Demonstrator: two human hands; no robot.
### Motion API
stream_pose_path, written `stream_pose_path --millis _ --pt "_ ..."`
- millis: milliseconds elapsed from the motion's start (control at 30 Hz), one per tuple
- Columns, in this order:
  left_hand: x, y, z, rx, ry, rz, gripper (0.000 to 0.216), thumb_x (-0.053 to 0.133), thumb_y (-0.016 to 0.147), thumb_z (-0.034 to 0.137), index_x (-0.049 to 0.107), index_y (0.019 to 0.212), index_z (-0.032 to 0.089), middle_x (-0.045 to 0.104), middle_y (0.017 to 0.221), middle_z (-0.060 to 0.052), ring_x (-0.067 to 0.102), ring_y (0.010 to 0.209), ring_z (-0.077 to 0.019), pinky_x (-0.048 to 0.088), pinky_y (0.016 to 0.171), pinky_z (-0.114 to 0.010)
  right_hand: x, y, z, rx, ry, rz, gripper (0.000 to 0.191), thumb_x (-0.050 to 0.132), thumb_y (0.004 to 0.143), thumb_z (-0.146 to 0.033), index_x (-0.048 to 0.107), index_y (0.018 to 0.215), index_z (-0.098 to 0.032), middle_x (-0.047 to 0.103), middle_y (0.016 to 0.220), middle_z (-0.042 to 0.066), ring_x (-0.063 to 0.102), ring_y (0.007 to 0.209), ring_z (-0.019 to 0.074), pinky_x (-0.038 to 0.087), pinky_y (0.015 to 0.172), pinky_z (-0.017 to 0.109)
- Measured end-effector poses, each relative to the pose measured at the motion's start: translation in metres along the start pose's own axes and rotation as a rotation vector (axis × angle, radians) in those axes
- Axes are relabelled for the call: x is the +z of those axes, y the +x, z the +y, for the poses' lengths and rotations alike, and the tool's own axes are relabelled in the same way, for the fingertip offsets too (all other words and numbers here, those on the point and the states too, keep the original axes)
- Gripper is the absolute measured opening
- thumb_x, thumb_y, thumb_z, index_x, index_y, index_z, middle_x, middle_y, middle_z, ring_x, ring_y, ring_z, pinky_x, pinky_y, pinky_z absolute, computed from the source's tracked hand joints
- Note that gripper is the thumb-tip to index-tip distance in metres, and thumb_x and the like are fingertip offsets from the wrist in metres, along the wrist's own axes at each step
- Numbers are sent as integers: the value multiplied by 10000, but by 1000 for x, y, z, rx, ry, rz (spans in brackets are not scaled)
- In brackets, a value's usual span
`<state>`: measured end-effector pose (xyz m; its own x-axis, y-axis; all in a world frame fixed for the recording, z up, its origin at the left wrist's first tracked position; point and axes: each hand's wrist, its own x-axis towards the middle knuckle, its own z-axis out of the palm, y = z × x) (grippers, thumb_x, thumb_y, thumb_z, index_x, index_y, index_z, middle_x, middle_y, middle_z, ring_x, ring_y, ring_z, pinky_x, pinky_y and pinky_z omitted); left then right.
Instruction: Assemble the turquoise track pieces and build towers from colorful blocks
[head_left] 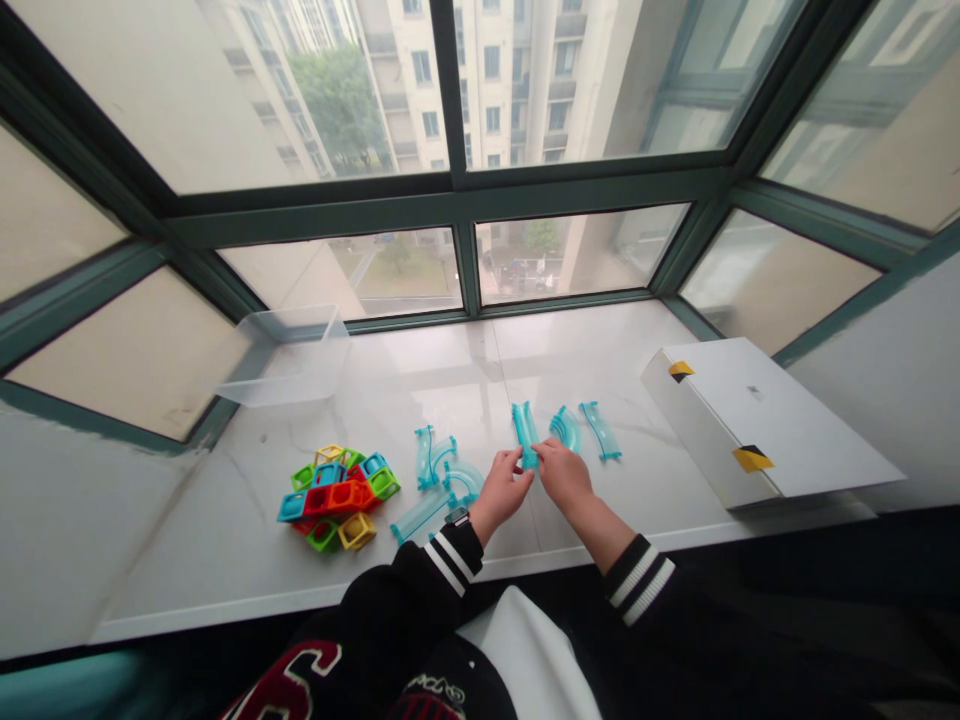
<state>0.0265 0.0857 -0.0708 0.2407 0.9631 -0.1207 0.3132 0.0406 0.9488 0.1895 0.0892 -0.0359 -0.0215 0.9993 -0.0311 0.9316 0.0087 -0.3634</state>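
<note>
My left hand [501,490] and my right hand [564,474] meet on the near end of a translucent teal track piece [523,428] that lies on the white marble sill [570,350]. Both hands have fingers pinched on it. Two more teal track pieces lie just right of it, a curved one [565,427] and a straight one [601,430]. Several other teal track pieces [439,475] lie left of my left hand. A heap of coloured square frame tiles [337,485] sits further left.
A clear plastic tub [289,355] stands at the back left by the window. A flat white box [757,415] with yellow-black tape lies at the right. Window frames close in the sill on three sides. My black striped sleeves hang over the front edge.
</note>
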Motion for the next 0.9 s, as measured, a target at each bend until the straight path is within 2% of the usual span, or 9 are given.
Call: stream_pose_path --millis 700,900 --pt "1 -3 -4 28 13 -5 557 652 926 320 580 1467 206 586 1322 -127 673 1046 -219 555 1037 -447 1 -1 0 18 -8 -10 355 546 1019 -183 781 1270 -270 771 1203 93 743 901 191 536 755 271" --pt "1 -5 -1 36 63 -25 579 621 946 309 536 1505 182 553 1342 -149 658 1081 -224 557 1043 -446 -4 -3 -3 44 -9 -49 371 523 1035 -191 761 1308 -270 757 1266 69 744 946 196 531 783 276"
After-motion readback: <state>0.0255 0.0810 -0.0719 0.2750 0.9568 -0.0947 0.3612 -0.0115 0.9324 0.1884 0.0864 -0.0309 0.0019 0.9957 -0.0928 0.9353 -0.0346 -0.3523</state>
